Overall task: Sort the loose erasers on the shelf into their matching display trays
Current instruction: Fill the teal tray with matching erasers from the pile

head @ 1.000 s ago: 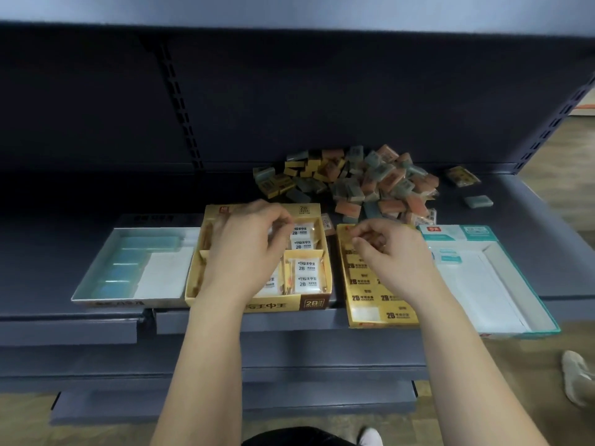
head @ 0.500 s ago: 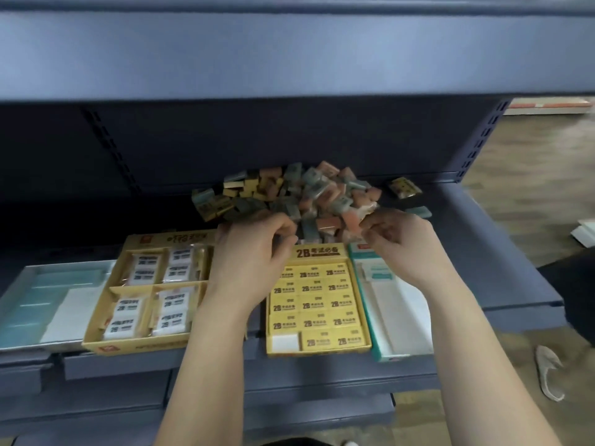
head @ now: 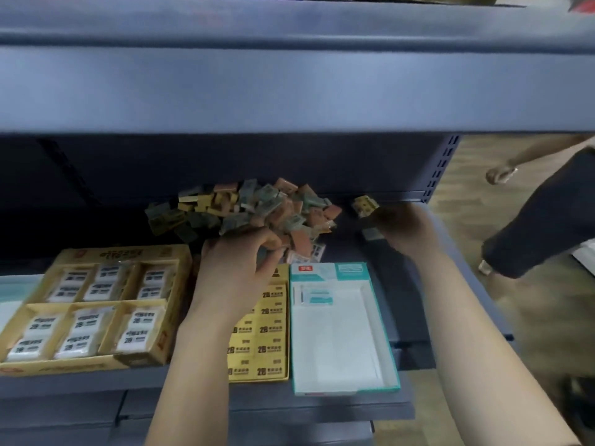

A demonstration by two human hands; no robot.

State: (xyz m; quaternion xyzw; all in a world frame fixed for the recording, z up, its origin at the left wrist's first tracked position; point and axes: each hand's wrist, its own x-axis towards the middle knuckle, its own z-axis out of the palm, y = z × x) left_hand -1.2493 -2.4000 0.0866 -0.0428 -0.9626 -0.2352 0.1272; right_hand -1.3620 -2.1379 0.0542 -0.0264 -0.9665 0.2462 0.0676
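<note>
Rubber erasers (head: 257,207), wrapped, heaped at shelf (head: 409,300) back behind trays (head: 122,254): likely light, firm, slick; pinch across long sides. Left hand (head: 238,265) curls around some; right hand (head: 402,226) blurred, grip undeterminable.

Left hand (head: 240,268) is curled at the near edge of the eraser pile (head: 257,204), and I can't make out whether it holds anything. Its wrist covers the left side of the yellow tray (head: 270,342). Right hand (head: 402,226) is a dark blur beside a grey eraser (head: 371,234), contact unclear, and the pale tray (head: 9,291) is cut off at the left edge.
</note>
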